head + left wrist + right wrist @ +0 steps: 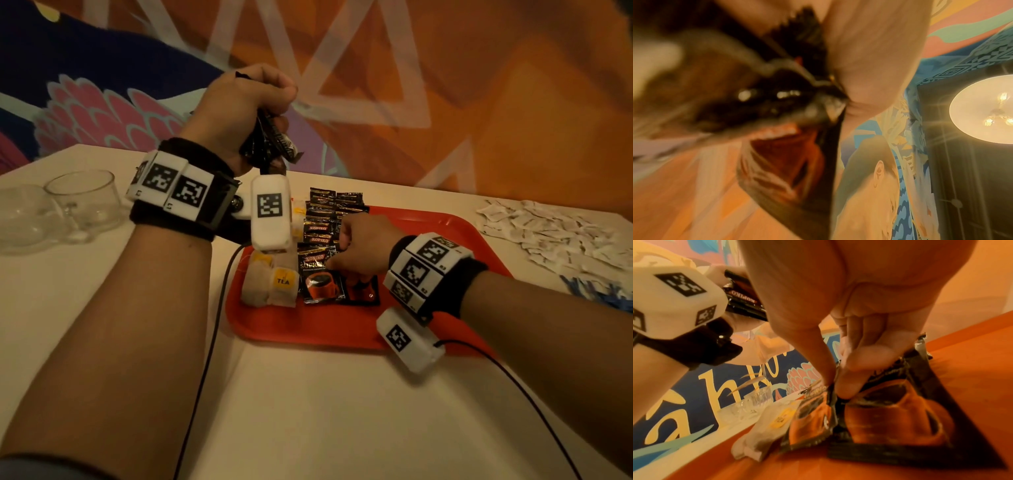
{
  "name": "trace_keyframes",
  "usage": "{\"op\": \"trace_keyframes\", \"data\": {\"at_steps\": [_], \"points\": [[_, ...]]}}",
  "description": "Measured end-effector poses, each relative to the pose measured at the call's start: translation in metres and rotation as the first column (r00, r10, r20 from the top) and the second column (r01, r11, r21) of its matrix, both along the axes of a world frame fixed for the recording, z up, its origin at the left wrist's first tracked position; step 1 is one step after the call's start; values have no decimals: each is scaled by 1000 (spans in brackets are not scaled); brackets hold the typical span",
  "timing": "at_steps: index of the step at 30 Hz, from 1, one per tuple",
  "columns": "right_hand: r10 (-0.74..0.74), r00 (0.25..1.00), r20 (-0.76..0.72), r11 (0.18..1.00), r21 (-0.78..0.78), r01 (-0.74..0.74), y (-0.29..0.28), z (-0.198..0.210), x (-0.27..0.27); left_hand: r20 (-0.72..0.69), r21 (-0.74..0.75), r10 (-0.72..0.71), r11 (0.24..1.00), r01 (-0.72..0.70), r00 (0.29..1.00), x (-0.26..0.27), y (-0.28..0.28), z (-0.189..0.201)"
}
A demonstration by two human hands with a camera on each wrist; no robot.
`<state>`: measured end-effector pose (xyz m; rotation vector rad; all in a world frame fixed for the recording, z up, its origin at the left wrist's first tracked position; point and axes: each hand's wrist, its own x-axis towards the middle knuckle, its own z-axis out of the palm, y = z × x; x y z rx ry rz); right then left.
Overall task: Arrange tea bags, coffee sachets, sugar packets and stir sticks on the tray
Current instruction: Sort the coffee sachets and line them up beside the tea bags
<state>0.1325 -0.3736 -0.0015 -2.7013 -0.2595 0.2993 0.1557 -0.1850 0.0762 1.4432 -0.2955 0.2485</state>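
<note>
The pale surface [308, 404] carries a red tray [308, 329] near its middle. To the tray's right lies a loose heap of white sugar packets [548, 233], with blue stir sticks [596, 291] just in front of the heap, both off the tray. At the far left stand clear glass cups [82, 198]. On the tray, black coffee sachets [320, 233] lie in overlapping rows running away from the person, and tea bags [270, 284] lie side by side touching the left of the sachets.

The left hand [239, 106] is raised above the tray's far left corner, its fingers clenched round a bundle of sachets [270, 140] that hangs below the fist. The right hand [363, 246] is down on the tray, thumb and fingers [846, 382] pinching the top edge of a near sachet [898, 415] that lies flat on the tray.
</note>
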Motion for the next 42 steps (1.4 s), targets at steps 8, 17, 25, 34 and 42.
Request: {"op": "trace_keyframes", "data": {"at_steps": [8,17,25,34,42], "points": [[-94,996,-12,857,508,87,-17,10,14,-85,-76,-223,973,217,971,1,-11,-10],[-81,992,94,326,943,-63,-32,40,9,-111,-155,-404,909,386,908,-3,-43,-11],[-166,981,102,313,949,-46,-39,33,17,-89,31,-108,993,111,990,-1,-61,-19],[-220,953,206,318,939,-130,-33,31,16,-188,44,-24,998,33,982,-3,-63,-20],[-407,526,747,752,601,-272,-40,33,17,-137,147,155,980,-135,978,3,-60,-19]]}}
